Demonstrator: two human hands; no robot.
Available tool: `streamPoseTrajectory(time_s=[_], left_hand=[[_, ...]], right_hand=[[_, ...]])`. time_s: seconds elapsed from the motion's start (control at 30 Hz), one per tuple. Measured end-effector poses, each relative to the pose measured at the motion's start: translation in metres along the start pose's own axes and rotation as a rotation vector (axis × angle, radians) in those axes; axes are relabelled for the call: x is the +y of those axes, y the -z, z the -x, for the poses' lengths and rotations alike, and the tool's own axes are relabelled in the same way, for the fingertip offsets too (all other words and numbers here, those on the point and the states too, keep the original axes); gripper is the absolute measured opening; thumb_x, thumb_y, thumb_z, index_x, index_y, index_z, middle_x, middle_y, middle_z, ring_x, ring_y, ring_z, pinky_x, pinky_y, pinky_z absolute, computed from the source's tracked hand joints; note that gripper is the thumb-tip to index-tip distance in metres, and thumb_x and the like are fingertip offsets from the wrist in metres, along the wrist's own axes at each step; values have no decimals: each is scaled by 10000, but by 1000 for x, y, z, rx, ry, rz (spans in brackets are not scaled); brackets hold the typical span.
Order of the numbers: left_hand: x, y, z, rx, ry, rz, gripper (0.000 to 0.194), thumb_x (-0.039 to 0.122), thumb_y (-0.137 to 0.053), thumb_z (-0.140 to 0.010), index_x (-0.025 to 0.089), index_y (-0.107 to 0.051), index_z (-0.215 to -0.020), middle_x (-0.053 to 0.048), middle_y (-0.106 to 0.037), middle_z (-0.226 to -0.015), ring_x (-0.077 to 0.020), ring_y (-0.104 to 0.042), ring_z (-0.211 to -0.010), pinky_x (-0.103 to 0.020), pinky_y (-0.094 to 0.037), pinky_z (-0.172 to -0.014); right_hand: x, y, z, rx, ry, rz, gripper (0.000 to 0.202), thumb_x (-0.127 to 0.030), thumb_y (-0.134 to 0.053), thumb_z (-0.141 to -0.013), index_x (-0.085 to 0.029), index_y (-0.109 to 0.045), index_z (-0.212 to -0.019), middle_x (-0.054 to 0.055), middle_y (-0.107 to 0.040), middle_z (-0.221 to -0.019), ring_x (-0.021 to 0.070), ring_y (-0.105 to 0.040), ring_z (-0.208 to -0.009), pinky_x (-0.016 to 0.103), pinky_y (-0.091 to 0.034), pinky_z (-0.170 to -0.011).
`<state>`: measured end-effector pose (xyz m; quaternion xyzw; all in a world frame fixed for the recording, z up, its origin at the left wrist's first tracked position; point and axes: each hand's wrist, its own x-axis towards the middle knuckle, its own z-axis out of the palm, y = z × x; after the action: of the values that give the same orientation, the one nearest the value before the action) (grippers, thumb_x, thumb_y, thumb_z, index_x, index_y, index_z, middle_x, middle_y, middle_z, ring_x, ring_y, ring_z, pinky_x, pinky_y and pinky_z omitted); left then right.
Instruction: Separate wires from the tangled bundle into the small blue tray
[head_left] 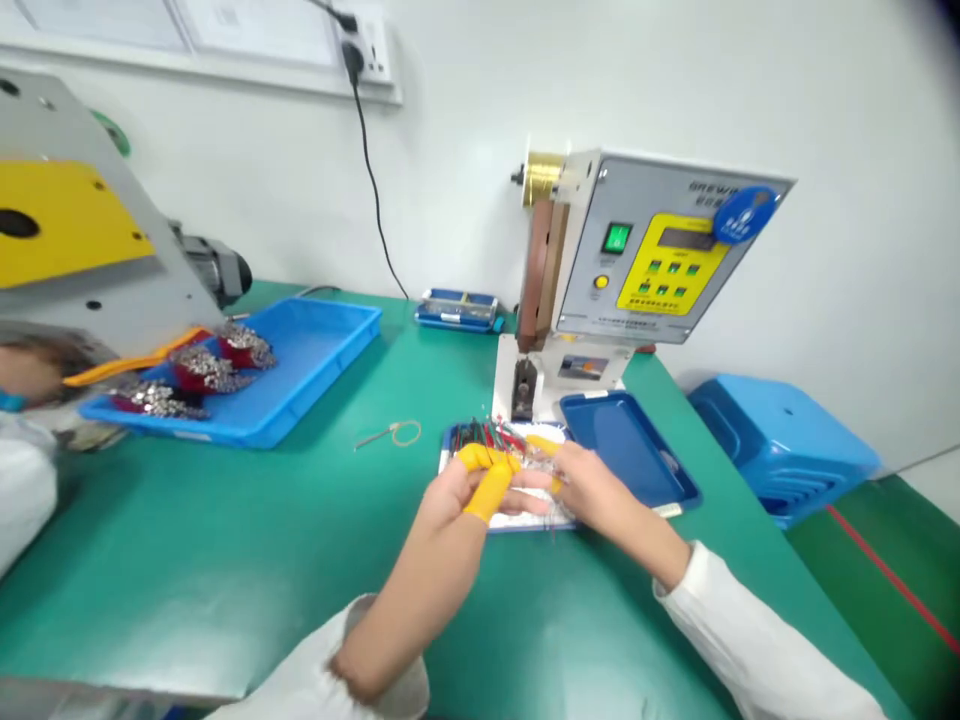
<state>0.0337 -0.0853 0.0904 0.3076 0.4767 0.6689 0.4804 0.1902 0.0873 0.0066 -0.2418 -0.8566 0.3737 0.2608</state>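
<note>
Thin red and dark wires [491, 436] lie bunched in the far part of a blue tray [517, 525], white inside, flat on the counter [300, 560].

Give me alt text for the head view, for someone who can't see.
A person's left hand and right hand, in yellow finger covers, are close together over a tray of small parts on a green table. Behind stands a gray machine; at left, a large blue tray.
</note>
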Motion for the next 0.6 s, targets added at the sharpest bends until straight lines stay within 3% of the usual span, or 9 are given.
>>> streamPoseTrajectory(time_s=[0.07,0.17,0.27,0.33,0.43,0.5,0.6], left_hand=[[-13,4,-28,-48,-24,-97,256,375,-736,-881,153,-689,-999,-115,-796,-935,-242,-763,-737,-363,-603,-751],[-37,15,-54,-113,-60,-310,182,282,-653,-920,154,-661,-1049,-100,-791,-930,-202,-759,-702,-283,-568,-657],[-54,21,-70,-169,-42,-423,180,231,-596,-927,158,-657,-1080,-94,-788,-941,-188,-757,-655,-250,-533,-588],[-60,21,-78,-186,-20,-435,168,228,-590,-921,154,-656,-1056,-91,-784,-925,-185,-753,-628,-250,-532,-575],[-63,18,-84,-178,26,-391,163,276,-631,-907,154,-645,-1014,-78,-774,-862,-187,-743,-598,-253,-538,-559],[-63,17,-81,-172,68,-363,189,329,-681,-883,156,-639,-948,-69,-766,-810,-185,-731,-575,-252,-537,-542],[-61,15,-73,-192,156,-347,231,364,-734,-840,157,-635,-864,-66,-760,-764,-178,-713,-543,-252,-535,-525]], right_hand=[[-2,-2,-3,-38,64,135,465,-96,-618,-873,-287,-707,-1287,85,-758,-1105,288,-671,-993,431,-524,-906],[0,-5,-2,-58,137,246,370,-91,-562,-928,-269,-737,-1202,98,-758,-1057,287,-662,-980,426,-529,-878],[3,-8,3,43,136,204,259,-160,-593,-958,-259,-748,-1141,98,-748,-1002,285,-662,-955,429,-539,-849],[3,-11,4,134,62,101,219,-205,-638,-945,-250,-751,-1127,93,-753,-1004,276,-682,-928,435,-554,-836],[2,-12,1,304,-143,-236,180,-297,-738,-879,-221,-756,-1041,80,-777,-951,255,-729,-866,428,-594,-814],[-2,-9,-2,447,-265,-491,277,-344,-833,-787,-203,-744,-1008,67,-781,-893,240,-747,-827,408,-620,-798],[-12,-1,-4,599,-332,-708,400,-339,-920,-681,-199,-727,-1001,49,-776,-869,214,-744,-779,390,-650,-766]])
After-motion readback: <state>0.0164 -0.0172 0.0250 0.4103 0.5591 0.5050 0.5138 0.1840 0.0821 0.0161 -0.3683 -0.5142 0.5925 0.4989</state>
